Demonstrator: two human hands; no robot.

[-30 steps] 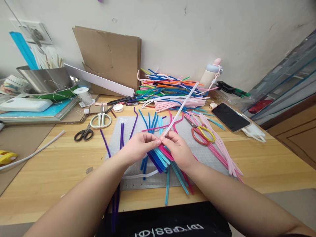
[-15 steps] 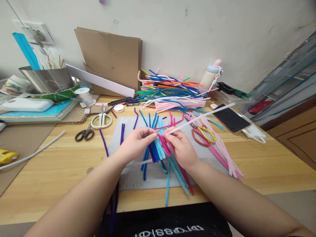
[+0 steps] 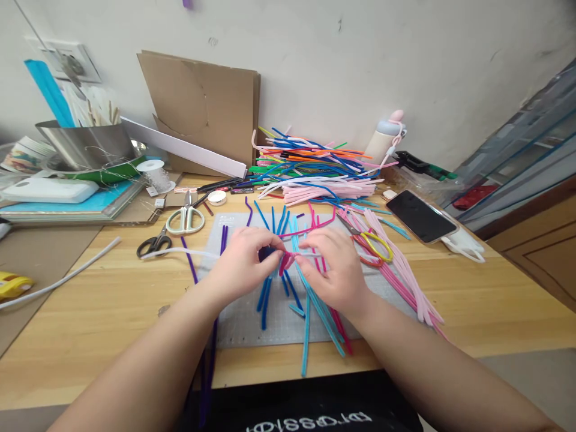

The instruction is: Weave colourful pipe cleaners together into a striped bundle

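Both of my hands meet over a grey cutting mat [image 3: 243, 312] on the wooden table. My left hand [image 3: 245, 261] is closed on a small bundle of blue and pink pipe cleaners [image 3: 276, 261]. A white pipe cleaner [image 3: 180, 253] sticks out to the left of that hand. My right hand [image 3: 335, 270] pinches the same bundle from the right side, with the white strand crossing between the two hands. Loose light blue and pink pipe cleaners [image 3: 315, 306] lie on the mat under my hands.
A big heap of coloured pipe cleaners [image 3: 310, 165] lies at the back. Red-and-yellow scissors [image 3: 371, 243], white scissors [image 3: 185, 219] and black scissors [image 3: 153, 244] rest nearby. A phone [image 3: 420, 215] lies right, cardboard [image 3: 202, 108] leans on the wall, a metal bowl [image 3: 85, 144] stands left.
The white pipe cleaner swung from pointing up and right to lying flat toward the left. My hands moved slightly away from me and closed tighter round the bundle.
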